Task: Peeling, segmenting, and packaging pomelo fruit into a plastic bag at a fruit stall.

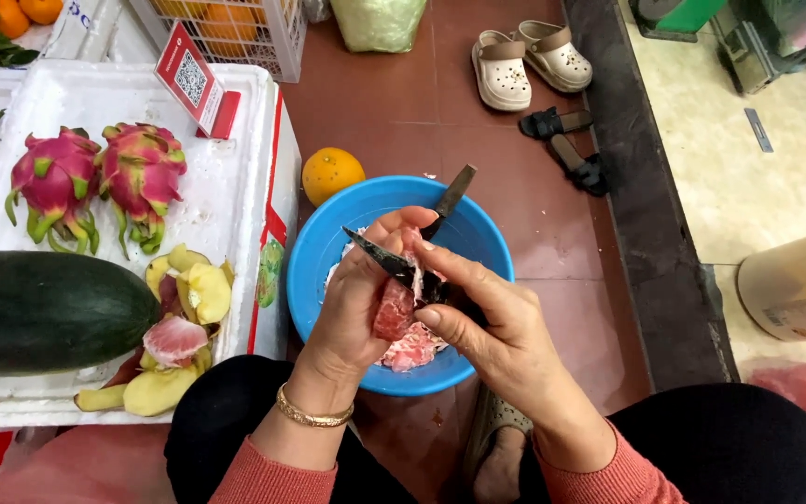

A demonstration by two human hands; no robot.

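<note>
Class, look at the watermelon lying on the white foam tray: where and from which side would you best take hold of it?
Grip the watermelon with both hands around its long rounded sides, coming from above. It lies lengthwise on the foam tray, smooth and bulky, with no stem or handle showing. Its left end is out of view.

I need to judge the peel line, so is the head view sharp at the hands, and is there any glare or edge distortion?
Head view: left hand, right hand and pink fruit piece are sharp under even light; mild sheen on blue bowl; edges bow slightly.

Glossy blue plastic bowl, dark metal knife, moist pink fruit flesh, white foam tray.
</note>
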